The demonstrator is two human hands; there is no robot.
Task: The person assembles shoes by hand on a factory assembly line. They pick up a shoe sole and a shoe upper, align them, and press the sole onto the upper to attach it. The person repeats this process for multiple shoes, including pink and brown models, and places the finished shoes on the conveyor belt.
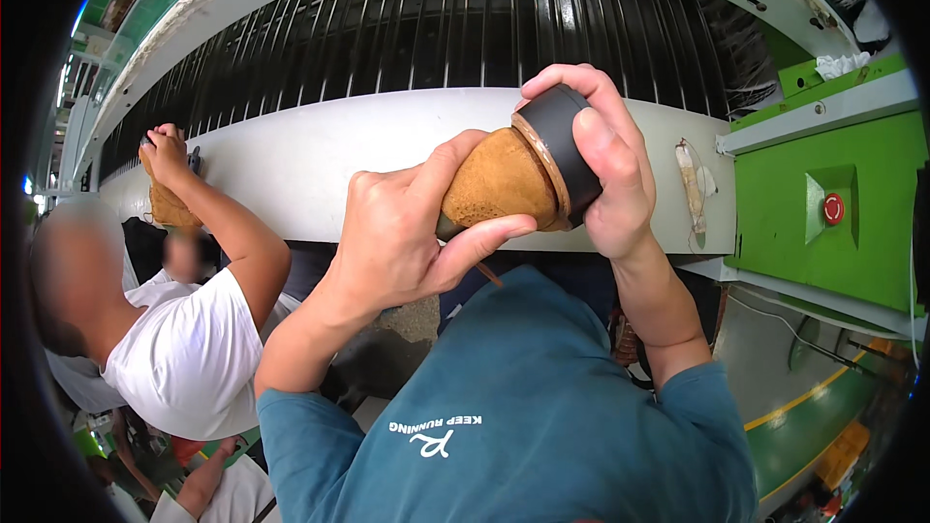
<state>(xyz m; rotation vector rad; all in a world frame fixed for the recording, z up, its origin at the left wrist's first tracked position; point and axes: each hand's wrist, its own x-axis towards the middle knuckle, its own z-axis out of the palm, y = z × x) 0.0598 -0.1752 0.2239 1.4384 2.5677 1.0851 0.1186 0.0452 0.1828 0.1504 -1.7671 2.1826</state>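
Observation:
Both my hands hold up a brown suede shoe (499,179) above the white ledge. Its rounded suede upper is bordered by a tan strip, with a thick black sole (557,136) on the right side. My left hand (407,213) grips the upper, thumb stretched along its near side. Around the black sole curls my right hand (615,155), thumb on its face and fingers over the far edge. Part of the shoe is hidden behind my hands. I cannot tell whether the sole is fully joined to the upper.
A white ledge (387,126) fronts a dark roller conveyor (436,29). Right of my hands lies a slim tape-wrapped tool (692,189). A green machine panel (775,174) carries a red push button (834,209). At left, a co-worker in a white shirt (194,358) holds a brown piece (170,203).

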